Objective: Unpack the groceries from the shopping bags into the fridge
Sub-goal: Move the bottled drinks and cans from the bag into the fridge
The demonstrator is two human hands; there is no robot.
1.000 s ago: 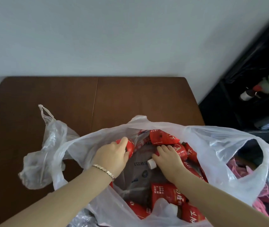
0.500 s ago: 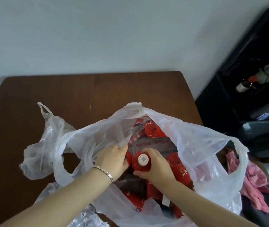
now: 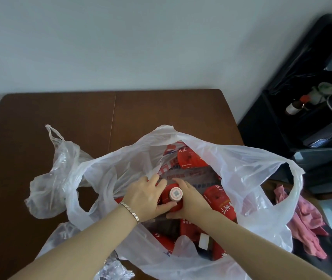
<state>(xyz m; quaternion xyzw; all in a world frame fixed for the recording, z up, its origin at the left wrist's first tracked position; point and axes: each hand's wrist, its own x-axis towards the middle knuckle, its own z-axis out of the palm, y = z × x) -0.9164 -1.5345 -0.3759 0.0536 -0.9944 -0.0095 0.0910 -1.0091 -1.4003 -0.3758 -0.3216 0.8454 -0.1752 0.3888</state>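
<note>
I have both hands curled round one red bottle (image 3: pixel 175 195), cap up, in the middle of the bag (image 3: pixel 242 168): left hand (image 3: pixel 144 197) on its left side, right hand (image 3: pixel 194 202) on its right. It looks rigid and fairly heavy, with a probably slick wrapper, so I'd grip the body below the cap. The bag sits on a brown bench (image 3: pixel 60 118). A plain wall (image 3: pixel 120 47) is behind the bag, a black shelf (image 3: pixel 282 118) and pink cloth (image 3: pixel 306 219) to its right.

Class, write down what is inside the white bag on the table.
Many red packs, and a pale-capped red bottle gripped by the left hand and right hand. Whatever lies beneath them is covered.
</note>
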